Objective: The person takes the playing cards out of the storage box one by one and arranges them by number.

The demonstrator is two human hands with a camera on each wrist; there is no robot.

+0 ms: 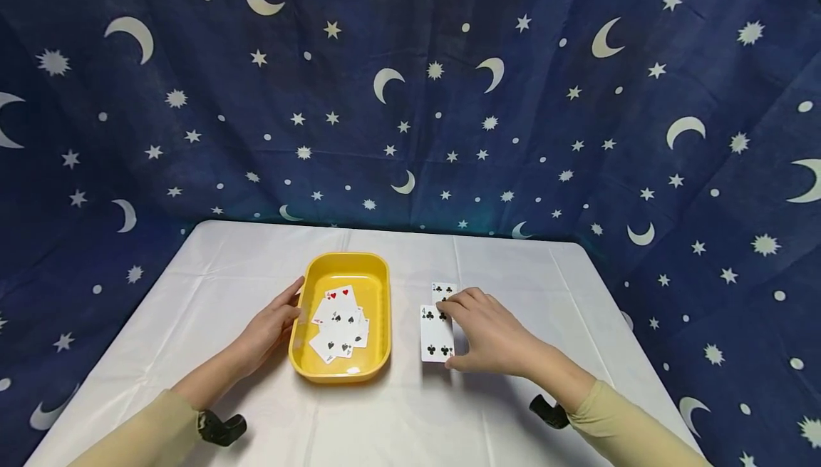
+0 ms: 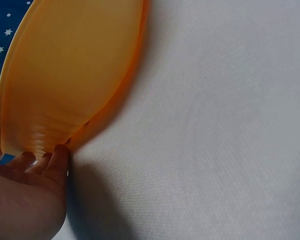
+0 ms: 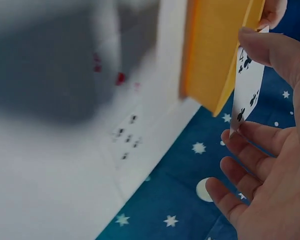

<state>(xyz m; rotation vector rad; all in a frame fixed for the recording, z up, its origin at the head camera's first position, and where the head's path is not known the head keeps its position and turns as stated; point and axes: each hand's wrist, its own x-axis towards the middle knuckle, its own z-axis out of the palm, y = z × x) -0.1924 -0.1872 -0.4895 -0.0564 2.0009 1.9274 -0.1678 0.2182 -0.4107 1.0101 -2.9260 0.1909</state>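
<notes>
My right hand [image 1: 494,331] pinches a four of clubs [image 1: 431,335] between thumb and fingertips, the card tilted above the table. Behind it lies another clubs card [image 1: 442,289], partly covered from the head view. In the right wrist view the pinched card stands nearly edge-on between the thumb [image 3: 257,45] and a fingertip. My left hand [image 1: 269,328] touches the left side of a yellow tray [image 1: 385,310], its fingers against the outer wall. Inside the tray, several overlapping playing cards [image 1: 340,324] lie face up, hearts and spades among them.
A white cloth [image 1: 256,417] covers the table, with a dark blue moon-and-star curtain [image 1: 436,132] behind. In the right wrist view a blurred red-marked card [image 3: 117,77] lies near a black-marked card [image 3: 127,137] on the cloth. Black wrist devices [image 1: 221,428] stick out below both wrists.
</notes>
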